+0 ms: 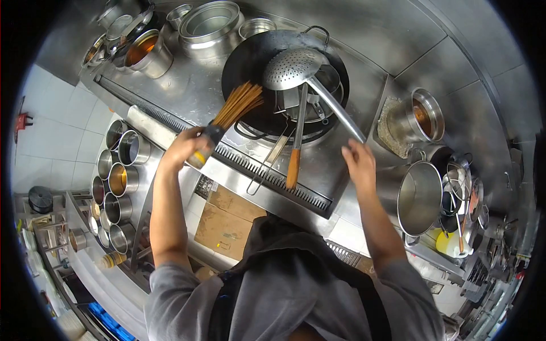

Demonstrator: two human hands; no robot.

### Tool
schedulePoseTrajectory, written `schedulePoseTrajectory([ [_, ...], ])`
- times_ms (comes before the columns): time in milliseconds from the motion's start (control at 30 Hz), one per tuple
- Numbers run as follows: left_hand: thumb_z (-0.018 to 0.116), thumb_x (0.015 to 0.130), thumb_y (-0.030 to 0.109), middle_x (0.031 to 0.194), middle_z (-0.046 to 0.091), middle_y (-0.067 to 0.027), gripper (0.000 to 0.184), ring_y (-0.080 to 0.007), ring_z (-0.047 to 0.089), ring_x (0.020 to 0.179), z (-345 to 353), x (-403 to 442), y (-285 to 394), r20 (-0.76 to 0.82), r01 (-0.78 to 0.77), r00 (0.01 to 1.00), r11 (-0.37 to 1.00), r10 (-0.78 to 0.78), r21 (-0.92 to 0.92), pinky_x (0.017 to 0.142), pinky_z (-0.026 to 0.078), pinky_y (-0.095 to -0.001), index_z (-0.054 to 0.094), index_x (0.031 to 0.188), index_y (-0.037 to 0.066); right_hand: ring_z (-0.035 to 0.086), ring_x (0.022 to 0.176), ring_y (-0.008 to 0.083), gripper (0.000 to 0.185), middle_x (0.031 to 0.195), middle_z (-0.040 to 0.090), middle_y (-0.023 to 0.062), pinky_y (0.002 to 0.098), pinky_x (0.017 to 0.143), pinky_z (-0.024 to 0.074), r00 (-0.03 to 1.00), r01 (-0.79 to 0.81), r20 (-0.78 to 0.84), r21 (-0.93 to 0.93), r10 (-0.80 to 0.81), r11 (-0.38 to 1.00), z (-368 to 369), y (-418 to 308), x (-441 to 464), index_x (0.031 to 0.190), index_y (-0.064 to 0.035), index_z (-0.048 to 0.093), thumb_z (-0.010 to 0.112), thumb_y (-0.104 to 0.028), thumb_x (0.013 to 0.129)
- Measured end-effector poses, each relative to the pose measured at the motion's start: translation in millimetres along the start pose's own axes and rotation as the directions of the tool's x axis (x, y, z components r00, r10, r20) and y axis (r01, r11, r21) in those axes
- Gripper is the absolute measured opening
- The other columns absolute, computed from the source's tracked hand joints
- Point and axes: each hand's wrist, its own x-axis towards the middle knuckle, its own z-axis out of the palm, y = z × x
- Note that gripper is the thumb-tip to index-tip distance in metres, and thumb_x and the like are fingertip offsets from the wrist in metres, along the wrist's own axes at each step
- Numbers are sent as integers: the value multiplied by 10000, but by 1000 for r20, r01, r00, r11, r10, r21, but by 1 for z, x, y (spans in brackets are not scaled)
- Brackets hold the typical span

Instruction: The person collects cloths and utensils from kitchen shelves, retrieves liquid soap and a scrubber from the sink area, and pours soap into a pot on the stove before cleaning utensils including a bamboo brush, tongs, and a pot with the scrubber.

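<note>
My left hand (185, 149) is closed around the dark handle of a bamboo brush (239, 107), whose bristles point up and right over the near left rim of a black wok (242, 62). My right hand (359, 162) is at the handle end of a large perforated skimmer (293, 68); whether the fingers grip it is unclear. The skimmer's bowl lies over the wok. A wooden-handled tool (293, 167) and a wire-handled strainer (276, 150) rest across the wok's near rim, with other metal items inside.
Metal pots (209, 28) stand behind the wok at the left. Several round containers (120, 179) line the left side. A tall pot (420, 199) and a steel container (426, 113) stand at the right. A slotted drain (250, 163) runs along the counter's front.
</note>
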Motion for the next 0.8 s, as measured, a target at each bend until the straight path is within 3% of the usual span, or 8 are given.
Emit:
schedulePoseTrajectory([
  [100,630,630,187,916,637,-153,739,-230,611,818,-3,-32,-31,-98,-9,995,991,-4,-137,736,477,-292,470,1296,-89,654,841,314,319,956,654,153,369,748,505,968,170,-154,-186,-199,968,37,25,51,1074,-17,645,705,-209,826],
  [200,620,604,154,934,623,-160,747,-231,599,831,10,-65,-28,-135,-6,990,964,-31,-265,731,472,-293,467,1293,-89,645,826,371,274,958,656,157,413,752,528,970,242,-24,-14,-242,970,73,13,77,1030,-22,641,671,-210,833],
  [267,614,596,139,950,618,-150,731,-224,593,835,16,-73,-33,-147,-39,989,945,-10,-326,726,472,-291,477,1279,-85,656,854,356,215,940,657,197,410,762,539,937,322,219,-249,-271,914,96,15,92,1003,18,620,604,-127,845],
  [367,619,578,138,985,613,-122,731,-207,590,852,28,-75,-33,-151,-103,988,903,43,-417,744,474,-281,484,1265,-71,672,835,344,159,885,654,231,407,744,559,926,372,223,-407,-304,834,140,29,113,960,42,587,523,-47,845],
  [400,622,575,139,984,613,-118,735,-205,591,855,32,-74,-32,-154,-134,985,884,72,-448,748,475,-278,483,1266,-70,683,806,344,141,865,648,251,405,704,572,933,316,304,-442,-191,839,148,27,122,941,46,560,477,-17,847],
  [500,625,591,117,990,610,-116,755,-197,595,858,39,-67,-36,-120,-124,990,852,72,-508,762,474,-274,445,1301,-67,685,769,351,128,872,648,252,399,670,578,930,325,309,-440,-198,837,157,26,133,956,32,531,460,-19,863],
  [733,611,612,88,991,602,-110,741,-194,588,861,39,-48,-33,-112,-127,991,843,79,-524,758,466,-275,437,1318,-54,620,960,428,430,985,626,305,450,873,512,944,140,330,-385,-6,912,103,-17,140,1051,70,497,719,-113,731],
  [800,610,618,85,995,599,-108,736,-194,585,867,40,-40,-22,-88,-140,990,829,109,-542,754,463,-272,437,1320,-52,577,1053,433,424,992,616,316,448,937,468,910,53,405,-329,90,943,84,-20,148,1077,39,559,718,-147,730],
])
